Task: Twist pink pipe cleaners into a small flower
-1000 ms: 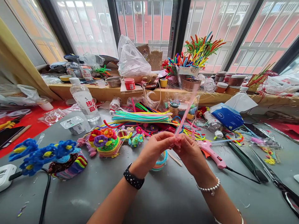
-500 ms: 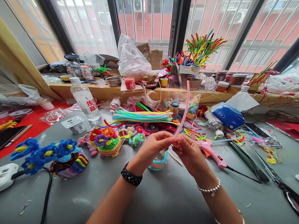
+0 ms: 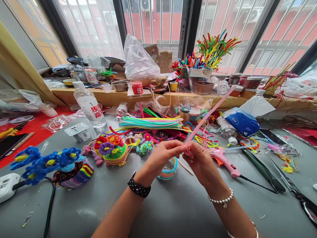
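Note:
Between my fingertips is a pink pipe cleaner [image 3: 209, 114], its lower end curled into a small bunch and its long free end slanting up to the right. My left hand [image 3: 170, 153] pinches the bunched end from the left. My right hand [image 3: 199, 160] grips the same end from the right, thumb and fingers pressed together. Below and behind my hands stands a small glass jar [image 3: 168, 169] wrapped in turquoise and pink pipe cleaner, partly hidden by my left hand. A pink hot glue gun [image 3: 226, 162] lies just right of my right hand.
A bundle of pastel pipe cleaners [image 3: 151, 122] lies beyond my hands. To the left are a flower-topped pot [image 3: 115, 155], a striped pot with blue flowers [image 3: 74, 175] and a water bottle [image 3: 90, 105]. Large scissors [image 3: 288, 183] and a tissue pack [image 3: 241, 122] are on the right.
The pipe cleaner's free end has swung from nearly upright over to the right. Both hands stay in place, still pinching the bunched end.

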`<state>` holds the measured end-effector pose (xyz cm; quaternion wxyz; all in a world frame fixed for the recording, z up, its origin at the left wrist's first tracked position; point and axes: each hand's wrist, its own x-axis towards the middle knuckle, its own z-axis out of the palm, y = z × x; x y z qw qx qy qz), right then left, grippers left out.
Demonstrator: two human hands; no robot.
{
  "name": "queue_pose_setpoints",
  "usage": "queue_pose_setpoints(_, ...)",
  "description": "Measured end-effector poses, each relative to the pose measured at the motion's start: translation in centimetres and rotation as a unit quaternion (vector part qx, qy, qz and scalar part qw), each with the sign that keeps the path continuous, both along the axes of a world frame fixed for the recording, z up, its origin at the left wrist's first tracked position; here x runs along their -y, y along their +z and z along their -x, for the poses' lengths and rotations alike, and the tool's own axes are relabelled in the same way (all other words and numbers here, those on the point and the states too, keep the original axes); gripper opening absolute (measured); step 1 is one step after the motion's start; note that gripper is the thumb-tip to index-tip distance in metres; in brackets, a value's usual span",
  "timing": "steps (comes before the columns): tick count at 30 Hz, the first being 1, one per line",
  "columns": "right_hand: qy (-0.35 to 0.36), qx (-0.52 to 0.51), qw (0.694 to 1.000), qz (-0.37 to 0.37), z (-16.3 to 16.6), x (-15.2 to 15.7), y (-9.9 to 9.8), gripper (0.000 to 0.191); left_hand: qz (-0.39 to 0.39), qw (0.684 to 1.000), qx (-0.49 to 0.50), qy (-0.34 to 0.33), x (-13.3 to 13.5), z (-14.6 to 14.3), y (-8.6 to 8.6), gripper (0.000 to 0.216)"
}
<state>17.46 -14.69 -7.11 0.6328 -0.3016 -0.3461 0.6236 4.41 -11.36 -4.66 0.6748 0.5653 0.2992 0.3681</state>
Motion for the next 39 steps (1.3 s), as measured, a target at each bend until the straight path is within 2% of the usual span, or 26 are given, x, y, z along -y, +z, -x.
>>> queue_pose_setpoints(3, 0.002, 0.008, 1.000, -0.002, 0.1, 0.0, 0.1, 0.028, -0.005, 1.000, 0.005, -0.008, -0.1, -0.1, -0.5, 0.022)
queue_pose_setpoints(6, 0.015, 0.010, 1.000, -0.011, 0.2, 0.0, 0.2, 0.031, 0.023, 0.999, 0.039, -0.018, -0.2, -0.4, -1.0, 0.025)
queue_pose_setpoints(11, 0.041, 0.002, 0.999, -0.015, 0.2, -0.2, 0.0, 0.028, 0.042, 0.997, 0.064, -0.022, -0.3, -0.6, -1.4, 0.026)
queue_pose_setpoints(21, 0.051, 0.019, 0.998, -0.015, 0.1, 0.0, 0.1, 0.026, 0.053, 0.990, 0.117, -0.063, 0.1, -0.7, -0.8, 0.025)
queue_pose_setpoints(29, 0.034, 0.039, 0.999, -0.012, -0.2, 0.1, 0.4, 0.023, 0.068, 0.993, 0.086, -0.052, -0.2, -0.1, -0.9, 0.018)
queue_pose_setpoints(39, 0.062, 0.015, 0.998, -0.028, -0.1, 0.2, 0.3, 0.020, 0.080, 0.981, 0.137, -0.110, -0.2, -0.1, -0.6, 0.020)
